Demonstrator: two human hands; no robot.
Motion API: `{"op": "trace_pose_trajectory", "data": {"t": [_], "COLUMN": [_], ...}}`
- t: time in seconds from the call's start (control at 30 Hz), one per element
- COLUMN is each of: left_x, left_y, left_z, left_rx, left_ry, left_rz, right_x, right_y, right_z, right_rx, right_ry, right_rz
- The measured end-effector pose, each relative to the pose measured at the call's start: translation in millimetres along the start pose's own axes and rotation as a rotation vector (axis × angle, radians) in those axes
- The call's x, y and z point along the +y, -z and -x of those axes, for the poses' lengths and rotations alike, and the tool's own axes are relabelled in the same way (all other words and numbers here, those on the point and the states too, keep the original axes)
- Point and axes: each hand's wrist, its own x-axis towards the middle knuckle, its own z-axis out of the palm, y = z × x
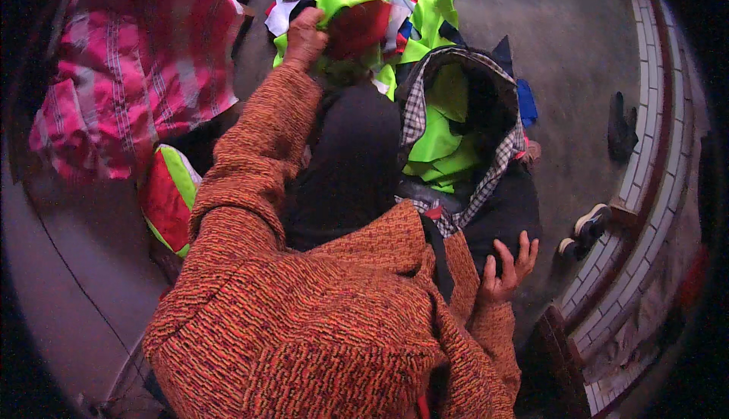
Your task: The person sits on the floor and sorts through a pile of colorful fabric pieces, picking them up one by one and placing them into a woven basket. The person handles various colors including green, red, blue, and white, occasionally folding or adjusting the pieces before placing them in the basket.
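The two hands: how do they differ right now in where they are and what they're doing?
The left hand reaches far forward, curled into the pile of fabric scraps; the right hand stays close, fingers spread on the dark cloth beside the checked bag. Left touches bright green and red pieces; right touches only dark fabric. Both wear orange knit sleeves.

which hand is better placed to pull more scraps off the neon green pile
Left. The left hand already rests on the pile of fabric scraps, arm stretched out to it. The right hand sits low on the dark cloth, well away from the pile.
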Motion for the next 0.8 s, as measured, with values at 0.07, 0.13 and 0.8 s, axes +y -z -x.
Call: {"op": "trace_pose_trajectory", "data": {"t": [0.07,0.13,0.8], "left_x": [20.2,24.2,319.4], "left_y": [34.9,61.6,85.3], "left_z": [-13.5,-25.7,105.5], "left_rx": [0.016,-0.042,-0.046], "left_ry": [0.163,0.267,-1.096], "left_rz": [0.129,0.44,0.4], "right_x": [0.8,-3.6,-88.8], "right_y": [-2.6,-4.1,-29.9], "right_z": [-1.2,-2.0,-103.5], "right_rx": [0.045,0.086,-0.751], "right_ry": [0.021,0.006,-0.138], "right_rz": [-0.024,-0.1,-2.666]}}
